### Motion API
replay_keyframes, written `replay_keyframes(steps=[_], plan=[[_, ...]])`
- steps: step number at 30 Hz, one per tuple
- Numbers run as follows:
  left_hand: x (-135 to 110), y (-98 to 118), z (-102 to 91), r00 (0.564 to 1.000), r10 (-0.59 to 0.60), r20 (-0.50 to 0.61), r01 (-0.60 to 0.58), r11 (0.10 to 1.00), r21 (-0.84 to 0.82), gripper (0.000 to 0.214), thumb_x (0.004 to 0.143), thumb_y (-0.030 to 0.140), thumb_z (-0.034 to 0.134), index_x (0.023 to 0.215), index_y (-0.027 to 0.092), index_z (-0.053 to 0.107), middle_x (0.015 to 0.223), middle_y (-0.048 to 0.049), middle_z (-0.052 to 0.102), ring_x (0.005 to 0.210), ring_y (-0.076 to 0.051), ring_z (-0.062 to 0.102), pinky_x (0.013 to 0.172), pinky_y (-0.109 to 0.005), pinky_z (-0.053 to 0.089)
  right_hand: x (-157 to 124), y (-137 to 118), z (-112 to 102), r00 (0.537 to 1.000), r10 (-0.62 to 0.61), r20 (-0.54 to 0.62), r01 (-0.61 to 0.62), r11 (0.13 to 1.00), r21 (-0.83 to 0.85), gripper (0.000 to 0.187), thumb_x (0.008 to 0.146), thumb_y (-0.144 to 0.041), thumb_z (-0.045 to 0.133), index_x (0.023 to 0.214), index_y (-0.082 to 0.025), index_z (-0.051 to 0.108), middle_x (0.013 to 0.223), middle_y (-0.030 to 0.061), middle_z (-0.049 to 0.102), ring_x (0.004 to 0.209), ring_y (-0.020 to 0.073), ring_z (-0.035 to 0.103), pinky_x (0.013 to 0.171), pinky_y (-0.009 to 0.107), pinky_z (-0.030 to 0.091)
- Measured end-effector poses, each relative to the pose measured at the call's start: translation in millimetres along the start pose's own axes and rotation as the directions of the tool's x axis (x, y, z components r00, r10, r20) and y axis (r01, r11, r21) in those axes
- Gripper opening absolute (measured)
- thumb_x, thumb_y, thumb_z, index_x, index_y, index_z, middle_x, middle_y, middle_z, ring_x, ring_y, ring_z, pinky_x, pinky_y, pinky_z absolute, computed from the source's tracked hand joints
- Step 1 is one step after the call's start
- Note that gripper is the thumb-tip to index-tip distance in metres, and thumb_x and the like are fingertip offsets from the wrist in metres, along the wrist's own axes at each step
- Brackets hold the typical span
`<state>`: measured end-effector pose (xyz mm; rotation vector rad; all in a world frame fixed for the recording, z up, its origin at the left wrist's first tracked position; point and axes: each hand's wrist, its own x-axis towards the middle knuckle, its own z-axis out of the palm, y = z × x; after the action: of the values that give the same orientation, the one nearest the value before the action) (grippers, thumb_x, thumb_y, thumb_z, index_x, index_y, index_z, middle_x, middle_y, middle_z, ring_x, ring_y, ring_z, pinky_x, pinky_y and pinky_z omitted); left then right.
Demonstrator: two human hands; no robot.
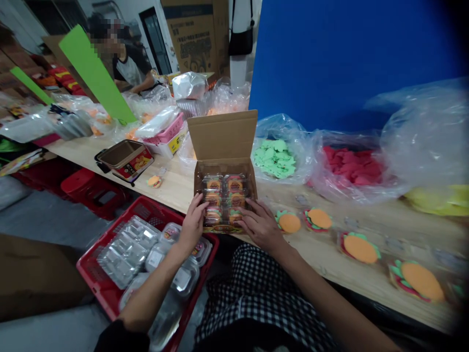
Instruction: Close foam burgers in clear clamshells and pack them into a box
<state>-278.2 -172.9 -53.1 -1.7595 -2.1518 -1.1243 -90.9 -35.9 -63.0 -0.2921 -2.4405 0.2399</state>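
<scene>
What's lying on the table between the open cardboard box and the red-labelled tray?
The head view shows a small burger-shaped piece on the wooden table, between the red-labelled tray and the open cardboard box.

Left hand (193,222) open and palm down, right hand (260,226) open and palm down, both angled inward, left forearm (154,288) and right forearm (322,298) bare, reaching forward, dark sleeve (113,337) at left elbow
</scene>
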Motion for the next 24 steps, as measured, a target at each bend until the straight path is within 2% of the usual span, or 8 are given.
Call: replay_keyframes(steps=[4,6,9,11,15,19,21,24], plan=[[-4.8,-8.2,-1.8,0.98,0.11,0.167,-0.138,0.977,0.162,0.032,0.087,0.016,0.031,0.114,0.019,0.047,0.135,-0.0105,0.035,0.129,-0.02,0.023,0.102,-0.046,0.027,-7.4,0.8,4.8,0.998,-0.023,-0.054,0.026,0.999,0.045,0.018,0.084,-0.023,0.048,0.095,-0.019,0.061,0.111,0.0046,0.06,0.126,0.0217,0.028,0.1,0.045,0.033],[-1.7,-7.9,-11.2,0.963,0.128,0.237,-0.188,0.95,0.251,0.03,0.087,0.018,0.033,0.114,0.021,0.047,0.132,-0.0094,0.04,0.126,-0.021,0.03,0.103,-0.051,0.02,-9.7,0.6,5.8,0.997,-0.036,-0.075,0.041,0.998,0.054,0.017,0.083,-0.022,0.048,0.094,-0.018,0.061,0.111,0.0051,0.061,0.126,0.0219,0.027,0.1,0.046,0.033],[15.4,2.5,-24.9,0.972,0.071,0.225,-0.142,0.937,0.319,0.03,0.087,0.023,0.035,0.115,0.021,0.044,0.115,-0.008,0.057,0.105,-0.019,0.052,0.104,-0.053,0.013,-8.5,-1.0,5.2,0.996,-0.049,-0.077,0.052,0.998,0.047,0.015,0.083,-0.021,0.049,0.09,-0.018,0.062,0.111,0.0049,0.06,0.126,0.0224,0.027,0.1,0.046,0.032],[35.9,12.8,-25.8,0.981,0.046,0.189,-0.111,0.931,0.348,0.029,0.086,0.027,0.036,0.112,0.02,0.047,0.102,-0.0065,0.062,0.095,-0.018,0.056,0.103,-0.05,0.015,-6.1,-2.1,4.3,0.996,-0.051,-0.069,0.053,0.998,0.036,0.015,0.082,-0.021,0.049,0.089,-0.019,0.062,0.111,0.0042,0.06,0.126,0.023,0.027,0.1,0.046,0.033],[92.9,26.1,-2.7,0.975,0.15,0.166,-0.203,0.904,0.377,0.029,0.083,0.034,0.041,0.106,0.022,0.053,0.111,-0.0082,0.056,0.109,-0.023,0.046,0.101,-0.046,0.02,-2.9,-2.4,2.8,0.996,-0.058,-0.063,0.06,0.998,0.017,0.015,0.083,-0.021,0.049,0.089,-0.018,0.062,0.111,0.0033,0.06,0.126,0.0244,0.026,0.1,0.047,0.033],[146.6,24.8,29.1,0.89,0.326,0.318,-0.42,0.857,0.299,0.041,0.083,0.041,0.039,0.119,0.023,0.045,0.129,-0.0068,0.044,0.118,-0.023,0.036,0.098,-0.042,0.024,-2.1,-1.5,0.7,0.997,-0.073,-0.039,0.074,0.997,0.002,0.015,0.083,-0.022,0.048,0.086,-0.017,0.062,0.11,0.0038,0.061,0.127,0.0241,0.025,0.1,0.047,0.033],[160.8,21.8,39.3,0.862,0.347,0.37,-0.458,0.847,0.272,0.043,0.084,0.043,0.036,0.123,0.025,0.041,0.13,-0.0059,0.042,0.117,-0.023,0.037,0.095,-0.041,0.027,-1.9,-1.5,-0.4,0.997,-0.07,-0.025,0.069,0.997,-0.016,0.016,0.084,-0.022,0.046,0.085,-0.018,0.061,0.111,0.0036,0.06,0.127,0.024,0.025,0.099,0.048,0.033],[164.6,15.5,47.4,0.863,0.325,0.386,-0.44,0.86,0.26,0.044,0.085,0.043,0.033,0.124,0.025,0.04,0.129,-0.0063,0.044,0.113,-0.022,0.04,0.091,-0.038,0.03,-1.6,-1.4,-0.3,0.998,-0.064,-0.024,0.064,0.998,-0.017,0.016,0.084,-0.022,0.046,0.086,-0.018,0.061,0.114,0.0032,0.058,0.127,0.024,0.025,0.1,0.047,0.033]])
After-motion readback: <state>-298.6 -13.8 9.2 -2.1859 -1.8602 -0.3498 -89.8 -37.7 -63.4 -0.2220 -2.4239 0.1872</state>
